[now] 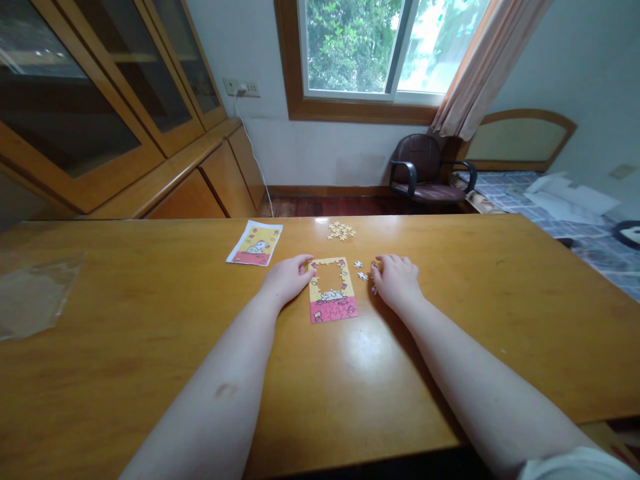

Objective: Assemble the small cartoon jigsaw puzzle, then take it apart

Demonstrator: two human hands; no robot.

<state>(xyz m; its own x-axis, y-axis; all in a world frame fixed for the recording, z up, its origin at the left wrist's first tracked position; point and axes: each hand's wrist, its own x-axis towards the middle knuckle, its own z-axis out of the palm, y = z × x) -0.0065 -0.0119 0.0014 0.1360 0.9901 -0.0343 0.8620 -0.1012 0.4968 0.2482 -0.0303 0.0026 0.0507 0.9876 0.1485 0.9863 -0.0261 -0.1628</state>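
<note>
**Head view.** We are looking down at a jigsaw puzzle lying flat on the wooden table, between the two hands. The left hand is resting against its upper left corner, fingertips touching the frame. The right hand is lying knuckles up just to its right, fingers curling over a few loose pieces. We cannot tell whether either hand is pinching a piece. The border and the pink lower band are showing as joined, while the middle is standing open with bare wood showing through. We are judging the work past its halfway mark, with the centre left to fill. A pile of spare pieces is lying beyond the puzzle, and a reference card is lying up and left of it.
</note>
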